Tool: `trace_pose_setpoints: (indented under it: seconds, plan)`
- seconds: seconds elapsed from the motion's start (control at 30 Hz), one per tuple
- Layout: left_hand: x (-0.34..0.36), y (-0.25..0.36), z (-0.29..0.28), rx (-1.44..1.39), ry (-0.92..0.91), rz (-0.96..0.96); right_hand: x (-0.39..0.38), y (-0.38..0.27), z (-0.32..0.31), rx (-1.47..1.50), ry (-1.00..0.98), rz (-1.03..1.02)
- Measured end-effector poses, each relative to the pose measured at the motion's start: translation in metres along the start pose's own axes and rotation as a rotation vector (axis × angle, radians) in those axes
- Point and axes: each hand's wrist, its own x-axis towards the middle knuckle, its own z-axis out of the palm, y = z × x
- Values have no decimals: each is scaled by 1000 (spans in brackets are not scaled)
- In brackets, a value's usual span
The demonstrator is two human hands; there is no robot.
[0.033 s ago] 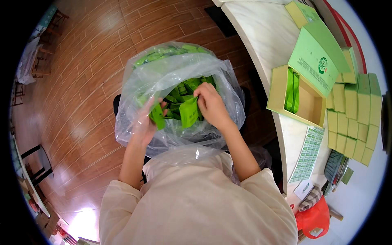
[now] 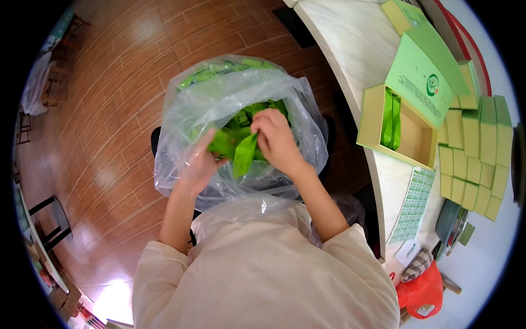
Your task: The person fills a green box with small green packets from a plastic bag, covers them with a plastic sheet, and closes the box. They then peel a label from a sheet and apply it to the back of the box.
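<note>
A large clear plastic bag stands open in front of me, with many small green foil packets inside. My right hand is over its mouth, fingers pinched on the top of one green packet that hangs down. My left hand is at the left of the opening, partly blurred. Between its thumb and fingers is another green packet, smeared by motion. To the right, an open pale-green gift box holds a few green packets standing at its left side.
The box rests on a white curved counter. Stacked pale-green boxes, a sticker sheet, a grey-green basket and a red plastic bag are along it. A dark stool stands on the wood-look floor at left.
My right hand has shifted slightly left, and its packet has turned narrow side toward me. The packet at my left hand has moved up and right; that hand's fingers have opened wider around it.
</note>
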Motion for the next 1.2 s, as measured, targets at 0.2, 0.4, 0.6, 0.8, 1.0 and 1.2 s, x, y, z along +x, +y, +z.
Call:
trace_pose_setpoints:
  seconds: [0.2,0.4,0.6,0.8,1.0,1.2]
  plan:
    - [3,-15,3,108,-40,12,10,-19,24,-61,21,-113]
    - [-9,-22,1,788,55,215,8,-19,14,-151,9,-178]
    - [-13,-31,-7,107,-313,-151,-9,-20,17,-128,-60,-208]
    - [-11,-35,-6,213,-104,-95,-13,-12,36,-70,149,166]
    - [-10,-20,-2,168,64,40,-25,49,63,-383,-246,298]
    - [-5,-19,-14,88,69,39,-17,37,88,-661,-388,183]
